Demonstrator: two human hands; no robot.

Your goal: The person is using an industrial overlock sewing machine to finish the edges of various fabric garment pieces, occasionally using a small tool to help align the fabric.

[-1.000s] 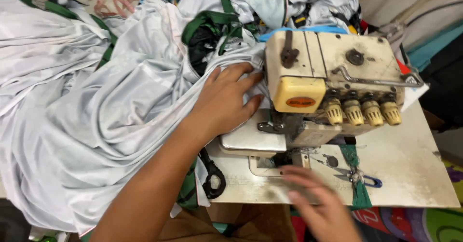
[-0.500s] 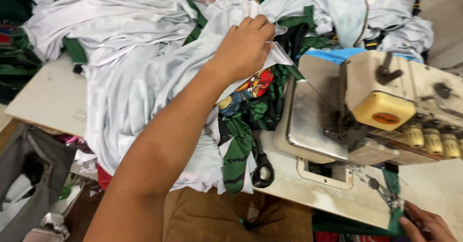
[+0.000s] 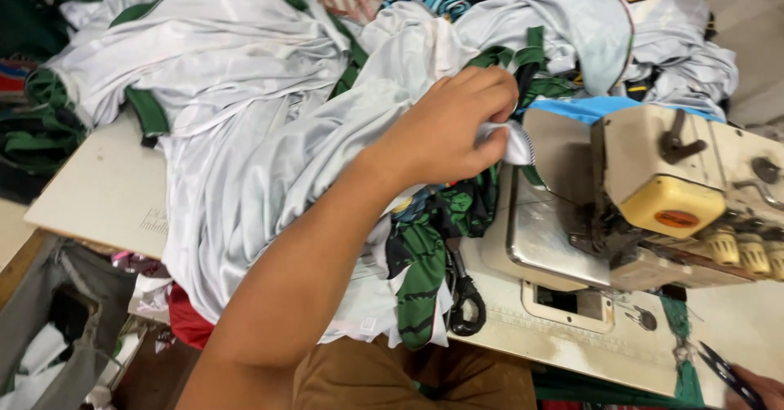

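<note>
Clearly left hand (image 3: 445, 128) pinches white fabric (image 3: 245, 157) beside it; right hand (image 3: 755, 387) holds snips (image 3: 727, 373).

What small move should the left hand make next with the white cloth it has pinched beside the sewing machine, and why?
Probably draw the pinched edge of the white cloth a little toward the sewing machine. The left hand has its grip shut on a fold right at the machine's left side, while most of the cloth lies heaped behind on the table. The right hand, barely in view, holds small snips.

sewing machine (image 3: 653, 206): 1 | black scissors (image 3: 464, 296): 1 | hands: 2 | thread snips (image 3: 729, 373): 1
</note>
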